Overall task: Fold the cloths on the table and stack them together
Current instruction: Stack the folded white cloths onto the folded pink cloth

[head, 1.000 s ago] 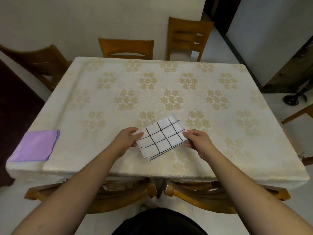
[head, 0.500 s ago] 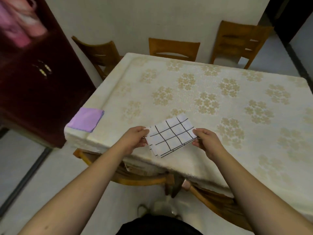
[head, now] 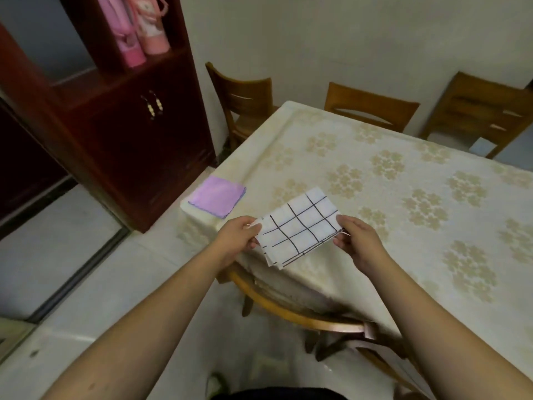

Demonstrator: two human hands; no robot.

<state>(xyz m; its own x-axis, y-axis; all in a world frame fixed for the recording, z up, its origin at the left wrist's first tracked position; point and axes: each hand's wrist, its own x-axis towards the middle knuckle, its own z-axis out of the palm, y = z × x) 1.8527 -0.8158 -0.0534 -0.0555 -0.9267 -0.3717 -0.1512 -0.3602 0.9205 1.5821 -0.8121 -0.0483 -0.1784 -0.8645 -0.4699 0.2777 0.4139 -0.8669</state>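
- Folding looks finished; stacking step in hand: checked cloth (head: 298, 226), folded small, held just above the near tabletop (head: 403, 203) edge.
- Left hand (head: 238, 236) pinching its left edge; right hand (head: 356, 241) pinching its right corner, fingers curled.
- Next, probably: carrying left onto folded purple cloth (head: 216, 196) at the tabletop corner, edges aligned.

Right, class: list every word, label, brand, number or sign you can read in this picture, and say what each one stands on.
None can be read.
Checked cloth, held by the left hand and right hand: only black grid lines, no text.
Purple cloth on the table: plain.
Pink items on the cabinet shelf: printed pictures, any lettering too blurred to read.
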